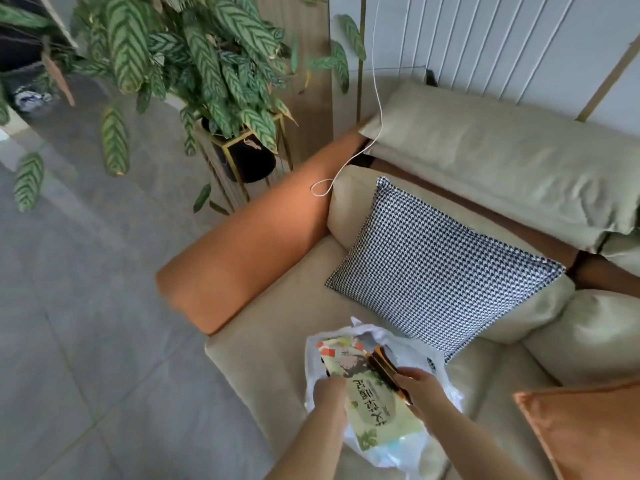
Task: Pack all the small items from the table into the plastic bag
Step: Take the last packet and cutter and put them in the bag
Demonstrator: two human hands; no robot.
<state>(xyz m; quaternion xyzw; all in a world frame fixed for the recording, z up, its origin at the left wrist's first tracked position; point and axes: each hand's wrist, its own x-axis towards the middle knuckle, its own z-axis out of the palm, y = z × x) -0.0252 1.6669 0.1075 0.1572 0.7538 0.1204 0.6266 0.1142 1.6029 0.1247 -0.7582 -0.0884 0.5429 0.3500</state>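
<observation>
Beige sofa cushions [270, 344] fill the lower middle of our view, with an orange armrest [249, 247] running up and to the right along the sofa's left side and grey floor tiles [86, 341] beyond it. We see a houndstooth pillow [440, 268] leaning at the back of the seat, an orange cushion [585, 431] at the lower right corner, and a leafy potted plant [194, 60] on a gold stand past the armrest. A white cord [375, 109] hangs down the wall and loops onto the armrest top.

On the seat edge in front of us lies the white plastic bag [434, 367], its mouth spread open upward. Our left hand [329, 393] grips the bag's near left rim, fingers curled over the plastic. Inside the opening sits a pale green packet [374, 400] with printed characters; its long axis runs from the upper left, deep in the bag, down to the lower right toward us. Just beside it on the right lies a dark orange-edged item [382, 368], slanted the same way; we cannot tell what it is. Our right hand [424, 391] is closed around the near end of that dark item, fingers wrapped over it, above the packet.
</observation>
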